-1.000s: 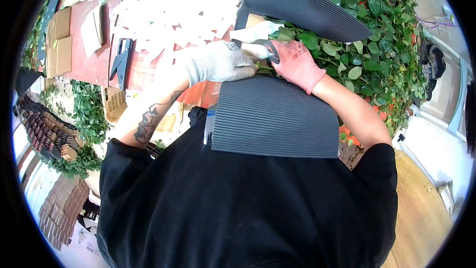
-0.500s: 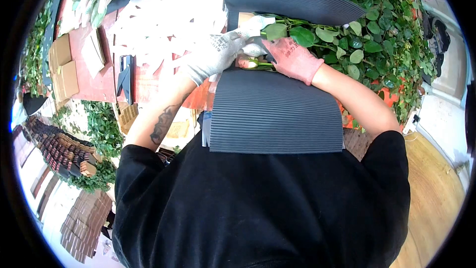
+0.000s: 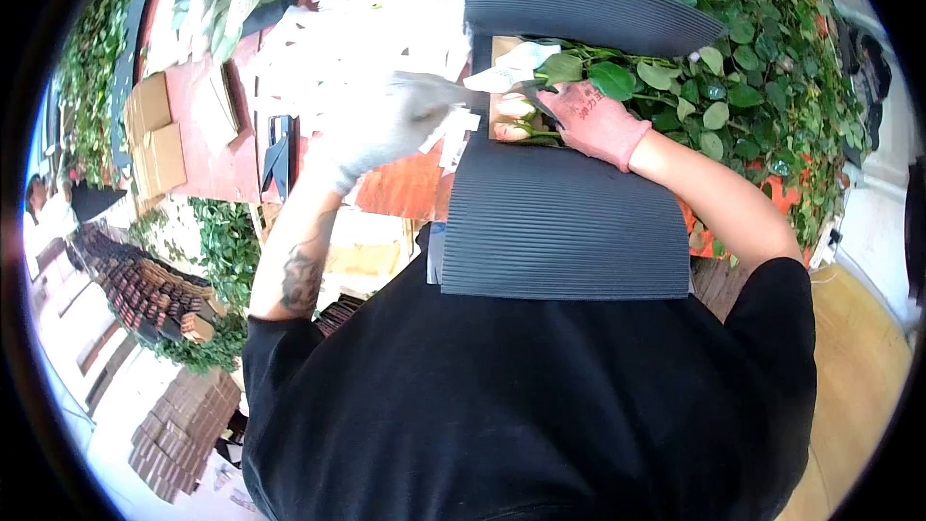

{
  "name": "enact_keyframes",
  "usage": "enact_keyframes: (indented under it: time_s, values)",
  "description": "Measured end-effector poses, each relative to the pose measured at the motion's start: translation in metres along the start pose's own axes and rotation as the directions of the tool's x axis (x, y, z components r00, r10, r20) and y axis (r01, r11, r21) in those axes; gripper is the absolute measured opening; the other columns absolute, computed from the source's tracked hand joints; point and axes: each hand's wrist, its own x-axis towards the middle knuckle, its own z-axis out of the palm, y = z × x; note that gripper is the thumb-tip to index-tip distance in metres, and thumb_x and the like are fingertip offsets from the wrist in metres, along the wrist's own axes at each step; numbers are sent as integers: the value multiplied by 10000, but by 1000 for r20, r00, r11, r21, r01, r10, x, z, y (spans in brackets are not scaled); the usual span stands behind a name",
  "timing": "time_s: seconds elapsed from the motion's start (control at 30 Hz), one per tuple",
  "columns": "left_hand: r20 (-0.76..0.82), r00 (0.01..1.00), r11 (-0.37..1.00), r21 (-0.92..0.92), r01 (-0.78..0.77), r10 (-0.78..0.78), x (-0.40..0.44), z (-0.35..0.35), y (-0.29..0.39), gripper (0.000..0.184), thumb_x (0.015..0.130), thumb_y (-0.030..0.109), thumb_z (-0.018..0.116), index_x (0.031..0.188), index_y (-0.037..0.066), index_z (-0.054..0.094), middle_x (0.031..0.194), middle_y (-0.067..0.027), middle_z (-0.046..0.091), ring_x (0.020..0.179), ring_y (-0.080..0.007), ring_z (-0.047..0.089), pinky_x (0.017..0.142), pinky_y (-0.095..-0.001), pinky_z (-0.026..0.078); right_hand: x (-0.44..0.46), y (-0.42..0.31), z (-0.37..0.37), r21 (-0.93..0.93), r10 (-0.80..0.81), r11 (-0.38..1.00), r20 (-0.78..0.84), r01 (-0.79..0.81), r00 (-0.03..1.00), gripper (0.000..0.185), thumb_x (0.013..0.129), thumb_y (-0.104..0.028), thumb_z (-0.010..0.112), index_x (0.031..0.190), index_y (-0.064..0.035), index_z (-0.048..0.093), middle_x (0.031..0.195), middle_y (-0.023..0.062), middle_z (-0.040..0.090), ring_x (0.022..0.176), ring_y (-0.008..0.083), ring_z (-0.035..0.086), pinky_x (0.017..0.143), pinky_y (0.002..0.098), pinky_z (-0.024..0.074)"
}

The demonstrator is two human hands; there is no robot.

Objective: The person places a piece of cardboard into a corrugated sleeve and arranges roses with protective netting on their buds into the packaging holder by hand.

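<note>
My left hand, in a grey-white glove, hovers left of the rose heads and is smeared by motion, so its fingers do not show clearly. My right hand, in a pink glove, is closed on rose stems just behind the blooms. Two bare pale pink roses lie beside it with their heads to the left. Above them are roses in white net sleeves. The flowers rest between the near part of a black corrugated sheet and its raised far flap. Brown cardboard shows under the heads.
White paper strips cover the table's left middle. A dark phone-like object and folded cardboard lie farther left. Leafy rose stems are heaped along the right. Stacked brown cartons stand on the floor at lower left.
My left hand has come away from the rose heads and moved left, uncovering two bare roses and the netted ones. My right hand keeps its place on the stems. The view has shifted slightly.
</note>
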Motion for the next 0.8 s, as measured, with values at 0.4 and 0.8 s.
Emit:
enact_keyframes:
  time_s: [0.4, 0.8]
  values:
    - [261, 965, 1000, -13, 23, -19, 29, 55, 12, 276, 860, 279, 542, 1086, 174, 660, 1266, -99, 501, 966, -271, 610, 798, -374, 507, 27, -9, -30, -309, 56, 950, 17, -48, 998, 296, 807, -189, 570, 1074, -64, 545, 890, 111, 609, 752, 263, 635, 645, 371, 507]
    - [239, 971, 1000, 2, 9, -9, 25, 57, 12, 275, 866, 229, 539, 1070, 82, 649, 1120, -109, 636, 895, -288, 641, 806, -358, 506, 10, 1, -24, -440, 51, 897, 174, 31, 983, 394, 821, -107, 489, 1211, -62, 519, 893, 103, 611, 757, 224, 638, 586, 326, 498]
